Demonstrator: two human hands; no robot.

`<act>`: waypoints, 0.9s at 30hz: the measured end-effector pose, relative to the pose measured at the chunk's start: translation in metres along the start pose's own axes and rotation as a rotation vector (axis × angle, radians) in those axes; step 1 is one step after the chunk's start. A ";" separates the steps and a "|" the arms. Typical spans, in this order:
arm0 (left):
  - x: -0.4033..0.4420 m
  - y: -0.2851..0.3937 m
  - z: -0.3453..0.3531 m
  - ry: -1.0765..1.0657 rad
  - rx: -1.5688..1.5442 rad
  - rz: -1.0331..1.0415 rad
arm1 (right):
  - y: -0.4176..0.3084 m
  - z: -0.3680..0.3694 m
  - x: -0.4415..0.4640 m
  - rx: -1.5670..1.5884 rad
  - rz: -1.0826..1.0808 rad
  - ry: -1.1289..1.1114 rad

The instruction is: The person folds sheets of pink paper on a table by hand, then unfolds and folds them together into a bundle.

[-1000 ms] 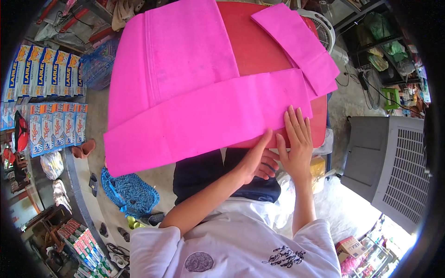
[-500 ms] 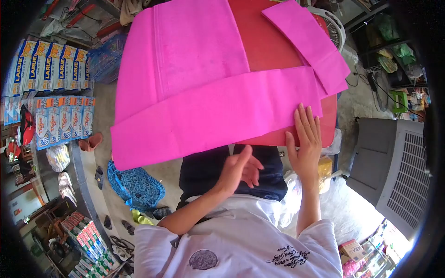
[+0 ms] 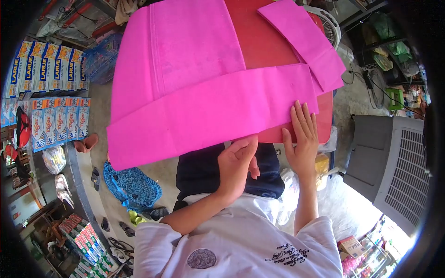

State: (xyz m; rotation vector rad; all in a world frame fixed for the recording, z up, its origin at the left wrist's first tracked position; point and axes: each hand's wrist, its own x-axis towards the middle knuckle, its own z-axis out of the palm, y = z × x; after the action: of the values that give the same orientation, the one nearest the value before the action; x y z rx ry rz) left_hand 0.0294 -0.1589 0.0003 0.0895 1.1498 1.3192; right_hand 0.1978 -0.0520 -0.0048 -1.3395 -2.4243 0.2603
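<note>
A large folded sheet of bright pink material (image 3: 194, 41), fabric-like, lies over the red table (image 3: 264, 37). Its long near strip (image 3: 208, 111) slants across the front and overhangs at the left. My right hand (image 3: 303, 136) lies flat with fingers stretched, fingertips on the strip's right end and palm over the red tabletop edge. At the strip's near edge is my left hand (image 3: 236, 167), its thumb side reaching the edge and its other fingers loosely curled below; I see nothing held in it. A separate folded pink band (image 3: 306, 44) lies at the far right.
Beer cartons (image 3: 60, 118) are stacked at the left. A blue shaggy mat (image 3: 132, 185) and several shoes lie on the floor. At the right stand a grey slatted appliance (image 3: 384, 167) and a green stool (image 3: 395, 98); a white fan (image 3: 324, 25) is behind the table.
My left hand has moved up to the near edge of the pink strip and turned. My right hand stays flat at the strip's right end. The whole view has shifted slightly.
</note>
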 end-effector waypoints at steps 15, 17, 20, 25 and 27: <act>-0.025 0.012 -0.035 0.171 -0.024 0.184 | 0.004 0.001 -0.001 0.016 0.003 0.017; -0.028 0.016 -0.034 0.167 -0.018 0.206 | 0.004 0.001 -0.001 0.021 0.002 0.019; -0.027 0.017 -0.032 0.121 -0.090 0.153 | 0.005 0.002 -0.002 0.020 0.002 0.024; -0.020 0.011 -0.007 0.011 -0.020 0.024 | 0.004 -0.001 -0.002 0.016 0.006 0.015; -0.013 0.007 0.006 -0.042 -0.006 0.018 | 0.004 -0.001 -0.001 0.024 0.007 0.020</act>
State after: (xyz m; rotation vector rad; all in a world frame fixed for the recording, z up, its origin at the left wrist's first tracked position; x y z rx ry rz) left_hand 0.0315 -0.1636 0.0155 0.1223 1.1116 1.3307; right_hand 0.2021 -0.0509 -0.0054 -1.3341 -2.3929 0.2754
